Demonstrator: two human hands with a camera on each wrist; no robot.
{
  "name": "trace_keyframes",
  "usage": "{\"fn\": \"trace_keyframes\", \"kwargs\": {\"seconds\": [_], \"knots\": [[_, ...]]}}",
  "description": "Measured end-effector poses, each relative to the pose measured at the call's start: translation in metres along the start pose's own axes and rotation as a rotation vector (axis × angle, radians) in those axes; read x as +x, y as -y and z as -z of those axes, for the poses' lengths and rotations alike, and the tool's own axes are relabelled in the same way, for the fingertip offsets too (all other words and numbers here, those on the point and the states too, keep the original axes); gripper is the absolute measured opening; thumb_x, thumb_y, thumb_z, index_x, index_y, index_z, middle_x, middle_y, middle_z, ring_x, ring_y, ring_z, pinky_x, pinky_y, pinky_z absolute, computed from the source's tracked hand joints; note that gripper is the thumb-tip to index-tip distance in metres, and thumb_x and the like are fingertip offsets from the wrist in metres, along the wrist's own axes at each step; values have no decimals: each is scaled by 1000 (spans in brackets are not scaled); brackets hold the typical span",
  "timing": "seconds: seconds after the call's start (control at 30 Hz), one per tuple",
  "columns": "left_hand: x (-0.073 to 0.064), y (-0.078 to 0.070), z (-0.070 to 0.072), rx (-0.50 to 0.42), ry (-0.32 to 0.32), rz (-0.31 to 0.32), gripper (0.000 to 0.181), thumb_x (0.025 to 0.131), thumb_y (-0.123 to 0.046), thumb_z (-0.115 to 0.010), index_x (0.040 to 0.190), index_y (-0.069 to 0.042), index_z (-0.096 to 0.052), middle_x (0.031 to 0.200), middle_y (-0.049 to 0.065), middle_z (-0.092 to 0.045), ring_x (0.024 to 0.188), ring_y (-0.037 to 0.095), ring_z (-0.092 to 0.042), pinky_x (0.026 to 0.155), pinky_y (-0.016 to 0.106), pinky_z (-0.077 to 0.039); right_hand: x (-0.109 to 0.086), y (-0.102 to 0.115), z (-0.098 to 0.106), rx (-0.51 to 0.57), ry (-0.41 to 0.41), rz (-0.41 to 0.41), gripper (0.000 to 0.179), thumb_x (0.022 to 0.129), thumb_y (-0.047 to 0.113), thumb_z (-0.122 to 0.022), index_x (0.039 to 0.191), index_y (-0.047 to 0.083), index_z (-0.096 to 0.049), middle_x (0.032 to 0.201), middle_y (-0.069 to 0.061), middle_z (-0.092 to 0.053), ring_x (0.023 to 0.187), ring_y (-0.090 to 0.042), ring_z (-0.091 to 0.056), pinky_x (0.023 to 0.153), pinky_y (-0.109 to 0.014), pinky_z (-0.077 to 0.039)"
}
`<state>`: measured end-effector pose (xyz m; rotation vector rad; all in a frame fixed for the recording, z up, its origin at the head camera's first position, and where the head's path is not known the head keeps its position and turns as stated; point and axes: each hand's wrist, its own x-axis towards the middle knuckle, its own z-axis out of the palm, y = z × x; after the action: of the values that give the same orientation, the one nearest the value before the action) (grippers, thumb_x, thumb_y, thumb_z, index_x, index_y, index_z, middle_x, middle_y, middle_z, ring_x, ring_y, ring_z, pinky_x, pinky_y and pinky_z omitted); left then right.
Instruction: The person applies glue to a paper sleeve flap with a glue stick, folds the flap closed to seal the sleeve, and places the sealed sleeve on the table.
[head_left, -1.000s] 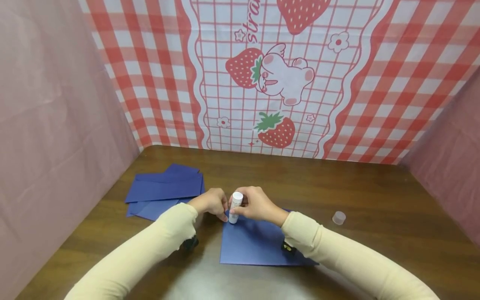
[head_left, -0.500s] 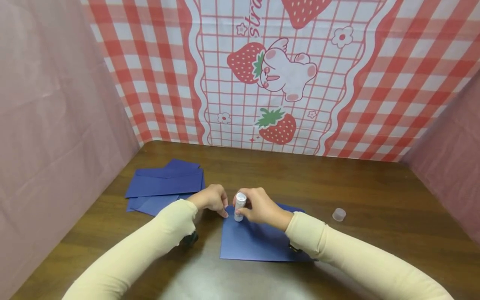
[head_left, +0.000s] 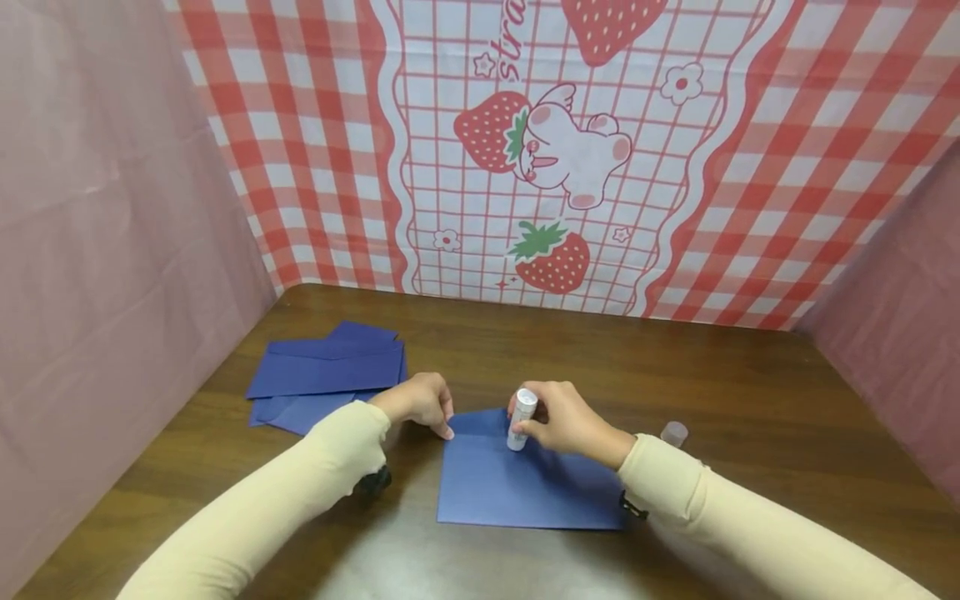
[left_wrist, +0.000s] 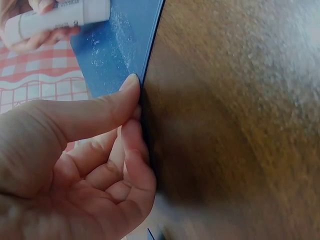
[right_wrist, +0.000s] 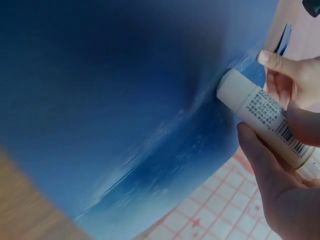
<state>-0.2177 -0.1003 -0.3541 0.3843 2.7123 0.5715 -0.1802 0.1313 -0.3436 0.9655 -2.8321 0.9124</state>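
A blue envelope [head_left: 517,492] lies on the table with its flap [head_left: 477,423] folded out on the far side. Its near left flap corner is pinched by my left hand [head_left: 426,403], thumb on top. My right hand [head_left: 573,419] grips a white glue stick [head_left: 522,419], tip down against the envelope by the flap's fold. Whitish glue smears [right_wrist: 165,131] run along that fold in the right wrist view. Printed text and a barcode show on the glue stick [right_wrist: 267,112]. The left hand's fingertips beneath the paper are partly hidden.
Several blue envelopes [head_left: 330,367] overlap in a pile at the left. A small translucent cap [head_left: 674,433] sits on the table [head_left: 780,450] just beyond the right sleeve. Behind the table hangs a red-and-white checked cloth [head_left: 322,150], with pink cloth at both sides.
My right hand has slid the glue stick rightward along the flap's fold, away from the left corner. The left hand has stayed at the corner.
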Motion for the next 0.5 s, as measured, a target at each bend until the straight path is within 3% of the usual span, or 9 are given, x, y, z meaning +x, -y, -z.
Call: {"fn": "trace_keyframes", "kwargs": {"seconds": [0.13,0.37,0.5], "knots": [[0,4,-2,4,12,-23,22,65,-21,-88,65,-10,-68,69,-7,-62,71,8,-51,68,19,-45,-10,-9,8,20,10,-32,14,78,7,-77,87,8,-65,84,-6,-71,70,-3,-57,61,-17,-47],[2,8,2,-112,49,-22,16,70,-18,-85,79,-9,-75,72,0,-72,66,7,-61,67,21,-51,-22,-23,25,-13,20,-84,13,81,10,-75,89,9,-65,87,-6,-71,73,-6,-58,61,-20,-47],[3,7,3,-113,49,-32,18,72,-18,-84,83,-7,-76,70,2,-73,65,7,-62,67,21,-52,-29,-30,33,-23,16,-98,13,81,11,-75,89,9,-66,87,-5,-71,74,-6,-59,61,-20,-48]]}}
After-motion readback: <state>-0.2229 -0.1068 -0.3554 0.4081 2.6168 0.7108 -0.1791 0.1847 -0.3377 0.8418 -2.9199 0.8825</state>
